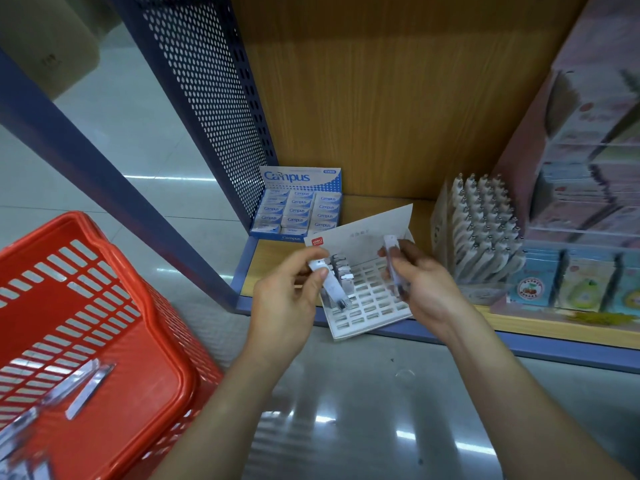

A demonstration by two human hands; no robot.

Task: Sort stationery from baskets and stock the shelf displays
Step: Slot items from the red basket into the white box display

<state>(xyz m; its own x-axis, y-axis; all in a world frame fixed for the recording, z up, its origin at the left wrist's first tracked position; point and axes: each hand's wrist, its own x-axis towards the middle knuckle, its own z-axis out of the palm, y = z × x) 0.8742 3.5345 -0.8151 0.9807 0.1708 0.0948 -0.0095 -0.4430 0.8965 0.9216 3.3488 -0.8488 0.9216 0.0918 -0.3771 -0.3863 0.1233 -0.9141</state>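
My left hand (287, 299): thumb and fingers pinch a slim white case (327, 282), tilted, with its dark end low over the tray.
My right hand (426, 285): fingers curl round a second white case (393, 261), which I hold nearly upright above the tray's right side.
Slotted tray (367, 313): white with a raised card back; it sits at the front edge of the wooden shelf (554, 327), near corner hanging over it. A few standing cases (341, 271) fill its back-left rows.
Red basket (104, 306): down to my left, with loose cases (86, 386) lying in its bottom.
Campus box (298, 206): behind the tray, in the shelf's left corner against the perforated blue panel (214, 98).
Pen display (481, 237): just right of the tray, packed with white pens.
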